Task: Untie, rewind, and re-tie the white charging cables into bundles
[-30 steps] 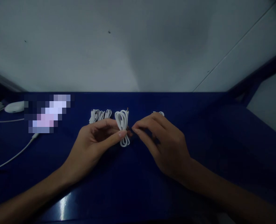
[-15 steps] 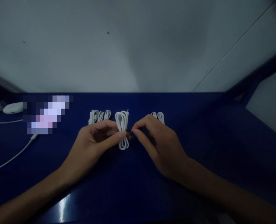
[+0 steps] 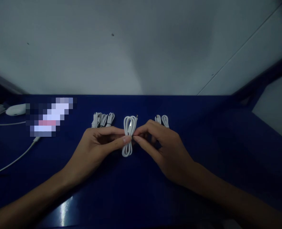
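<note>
A coiled white cable (image 3: 129, 125) stands upright between my two hands over the dark blue table (image 3: 136, 190). My left hand (image 3: 98, 144) pinches its waist with thumb and forefinger from the left. From the right, my right hand (image 3: 162, 146) pinches the same spot with its fingertips. What sits between the fingertips at the waist is too dark to make out.
Several bundled white cables (image 3: 102, 119) lie behind my left hand. Two more cable bundles (image 3: 162, 120) lie behind my right hand. A white mouse (image 3: 15, 109) and a loose white cord (image 3: 14, 159) are at the far left. A white wall rises behind the table.
The coil has shifted slightly to the right and stands straighter. My right fingertips have closed in onto its waist.
</note>
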Tool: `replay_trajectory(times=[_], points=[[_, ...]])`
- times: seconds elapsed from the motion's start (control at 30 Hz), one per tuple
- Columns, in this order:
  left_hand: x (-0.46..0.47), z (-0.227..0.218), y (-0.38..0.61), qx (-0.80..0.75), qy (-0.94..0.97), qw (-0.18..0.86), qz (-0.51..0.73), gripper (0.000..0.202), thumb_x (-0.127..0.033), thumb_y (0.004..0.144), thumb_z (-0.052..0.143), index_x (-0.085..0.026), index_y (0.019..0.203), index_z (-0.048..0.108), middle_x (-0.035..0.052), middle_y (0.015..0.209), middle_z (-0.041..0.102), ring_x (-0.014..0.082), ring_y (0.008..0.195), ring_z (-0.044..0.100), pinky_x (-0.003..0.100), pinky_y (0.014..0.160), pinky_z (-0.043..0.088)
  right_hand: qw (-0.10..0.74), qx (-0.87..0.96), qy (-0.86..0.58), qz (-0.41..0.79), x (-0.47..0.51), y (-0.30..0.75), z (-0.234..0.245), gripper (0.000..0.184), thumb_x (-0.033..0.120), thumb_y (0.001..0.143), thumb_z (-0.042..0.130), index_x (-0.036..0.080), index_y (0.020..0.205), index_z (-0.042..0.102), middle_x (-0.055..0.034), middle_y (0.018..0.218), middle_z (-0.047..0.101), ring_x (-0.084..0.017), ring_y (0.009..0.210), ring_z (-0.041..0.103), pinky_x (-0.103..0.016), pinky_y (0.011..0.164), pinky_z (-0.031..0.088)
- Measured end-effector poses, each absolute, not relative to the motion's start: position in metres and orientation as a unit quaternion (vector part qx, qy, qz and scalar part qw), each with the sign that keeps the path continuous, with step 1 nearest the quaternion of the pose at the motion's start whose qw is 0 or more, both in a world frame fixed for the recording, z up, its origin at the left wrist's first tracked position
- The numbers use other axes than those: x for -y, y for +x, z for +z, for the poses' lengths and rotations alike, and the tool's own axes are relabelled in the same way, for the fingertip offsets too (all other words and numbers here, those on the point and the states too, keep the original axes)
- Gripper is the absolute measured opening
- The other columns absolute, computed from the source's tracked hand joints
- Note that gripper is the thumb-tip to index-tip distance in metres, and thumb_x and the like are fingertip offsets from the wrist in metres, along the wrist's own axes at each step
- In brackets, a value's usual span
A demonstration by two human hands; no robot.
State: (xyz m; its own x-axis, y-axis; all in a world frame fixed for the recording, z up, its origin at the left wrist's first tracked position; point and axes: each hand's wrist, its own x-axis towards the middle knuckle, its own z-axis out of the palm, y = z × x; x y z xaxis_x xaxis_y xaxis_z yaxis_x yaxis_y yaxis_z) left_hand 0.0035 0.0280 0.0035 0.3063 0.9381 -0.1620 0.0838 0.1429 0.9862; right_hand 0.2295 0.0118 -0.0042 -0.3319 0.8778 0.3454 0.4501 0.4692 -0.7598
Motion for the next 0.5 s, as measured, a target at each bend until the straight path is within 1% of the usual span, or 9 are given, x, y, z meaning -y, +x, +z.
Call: replay_trajectory(times=[0.13,0.27,0.37,0.5], points=[[-0.0275,0.0071,0.0033,-0.467,0.557,0.582,0.364,0.007,-0.019,0.087,0.092,-0.026,0.091,0.091,-0.0005,0.085,0.081,0.0129,0.08,0.071,0.018,0.073,0.054,0.39,0.75,-0.434,0.312,-0.0108,0.2293,-0.0039,0.009,0.018,0.11,0.069,0.024,0.104,0.072,0.0004,0.094,0.071,-0.015,0.079,0.066,-0.03,0.07,0.054],[-0.0276,0.0088,0.0059,-0.46,0.534,0.607,0.367,0.01,-0.019,0.085,0.093,-0.025,0.093,0.092,0.0008,0.084,0.083,0.0132,0.078,0.074,0.017,0.071,0.057,0.398,0.749,-0.418,0.327,-0.0095,0.229,-0.0046,0.012,0.019,0.113,0.063,0.023,0.103,0.069,0.0014,0.091,0.071,-0.013,0.076,0.065,-0.028,0.068,0.053],[-0.0284,0.0092,0.0076,-0.449,0.522,0.627,0.363,0.012,-0.018,0.086,0.093,-0.025,0.096,0.093,0.0011,0.081,0.084,0.0134,0.075,0.076,0.017,0.07,0.059,0.385,0.765,-0.421,0.3,-0.0095,0.2287,-0.0052,0.013,0.018,0.114,0.06,0.023,0.105,0.067,0.0005,0.093,0.069,-0.013,0.077,0.064,-0.028,0.067,0.053],[-0.0291,0.0075,0.0083,-0.439,0.517,0.637,0.367,0.014,-0.016,0.087,0.093,-0.026,0.097,0.092,0.0001,0.081,0.084,0.0129,0.075,0.078,0.016,0.074,0.062,0.382,0.77,-0.436,0.266,-0.0104,0.2283,-0.0056,0.01,0.021,0.114,0.061,0.023,0.107,0.068,-0.0016,0.096,0.069,-0.015,0.078,0.064,-0.029,0.067,0.055]])
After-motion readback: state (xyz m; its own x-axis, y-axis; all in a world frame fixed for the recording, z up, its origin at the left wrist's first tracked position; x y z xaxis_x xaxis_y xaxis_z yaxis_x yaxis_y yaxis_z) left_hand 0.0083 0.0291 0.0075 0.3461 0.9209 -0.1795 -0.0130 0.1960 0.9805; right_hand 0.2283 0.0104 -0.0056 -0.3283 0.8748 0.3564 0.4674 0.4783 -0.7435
